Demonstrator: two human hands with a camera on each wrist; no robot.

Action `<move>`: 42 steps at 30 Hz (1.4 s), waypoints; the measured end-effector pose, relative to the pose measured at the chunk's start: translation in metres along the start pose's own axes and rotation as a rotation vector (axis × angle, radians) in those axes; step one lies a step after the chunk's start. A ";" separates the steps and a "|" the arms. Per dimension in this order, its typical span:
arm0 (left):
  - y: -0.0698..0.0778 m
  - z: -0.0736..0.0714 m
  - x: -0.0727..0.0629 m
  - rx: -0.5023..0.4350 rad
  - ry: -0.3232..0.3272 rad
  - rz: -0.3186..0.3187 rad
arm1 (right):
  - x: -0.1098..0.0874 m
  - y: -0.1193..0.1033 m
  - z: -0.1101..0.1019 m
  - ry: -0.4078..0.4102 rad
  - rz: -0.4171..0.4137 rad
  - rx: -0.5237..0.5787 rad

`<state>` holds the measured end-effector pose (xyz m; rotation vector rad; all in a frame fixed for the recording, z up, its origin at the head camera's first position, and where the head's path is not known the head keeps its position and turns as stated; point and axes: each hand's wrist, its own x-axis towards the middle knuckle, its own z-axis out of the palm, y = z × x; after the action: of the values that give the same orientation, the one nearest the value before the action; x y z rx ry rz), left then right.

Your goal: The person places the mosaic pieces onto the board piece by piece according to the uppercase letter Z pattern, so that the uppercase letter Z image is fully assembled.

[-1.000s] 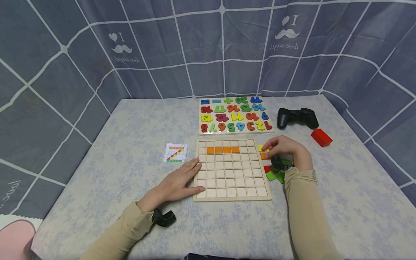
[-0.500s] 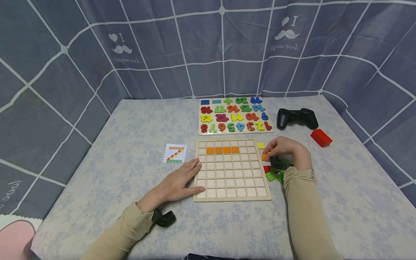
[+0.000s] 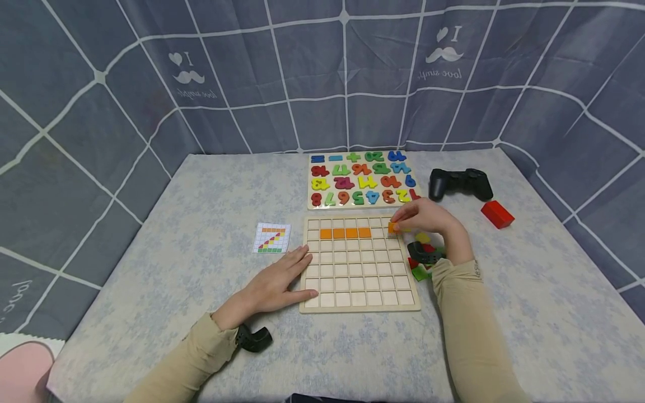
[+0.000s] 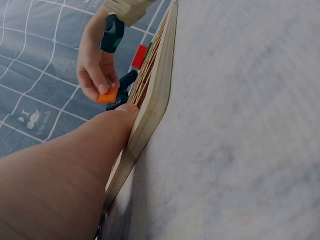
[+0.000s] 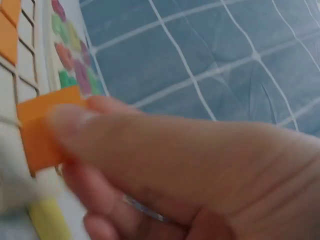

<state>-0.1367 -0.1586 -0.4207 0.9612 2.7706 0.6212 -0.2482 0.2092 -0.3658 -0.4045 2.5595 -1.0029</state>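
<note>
My right hand pinches an orange square tile between thumb and fingers, over the right side of the wooden grid board. Four cells short of a full row, orange tiles lie side by side in the board's second row. My left hand rests at the board's left edge, fingers extended, its thumb on the lower left corner. Beside the right wrist lie several loose tiles in green, red and yellow, partly hidden by the wrist. Left of the board is a pattern card with a coloured Z shape.
A number puzzle board with colourful pieces lies behind the grid board. At the back right are a black game controller and a red block. A tiled-pattern curtain surrounds the table.
My right hand has picked up the orange tile from beside the board and carried it left and slightly back, over the board's right columns. The left hand has stayed still.
</note>
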 end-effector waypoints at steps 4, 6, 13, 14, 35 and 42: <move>0.000 0.000 0.000 0.002 -0.001 -0.001 | 0.011 -0.008 0.012 0.023 -0.022 -0.005; 0.000 -0.001 0.000 -0.001 -0.003 -0.003 | 0.015 -0.010 0.018 0.012 -0.026 -0.022; 0.000 -0.001 0.001 -0.005 -0.003 -0.002 | 0.023 -0.011 0.029 0.009 -0.014 -0.075; 0.000 -0.001 0.000 -0.006 -0.003 -0.003 | 0.023 -0.011 0.029 0.007 -0.014 -0.070; 0.000 -0.001 0.000 -0.015 -0.001 -0.002 | 0.020 0.000 0.021 0.019 -0.028 0.058; -0.001 -0.001 0.001 -0.008 -0.007 -0.003 | 0.010 0.011 0.007 0.109 0.070 0.084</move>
<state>-0.1378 -0.1590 -0.4200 0.9552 2.7610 0.6267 -0.2559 0.2090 -0.3808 -0.2415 2.5958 -1.1310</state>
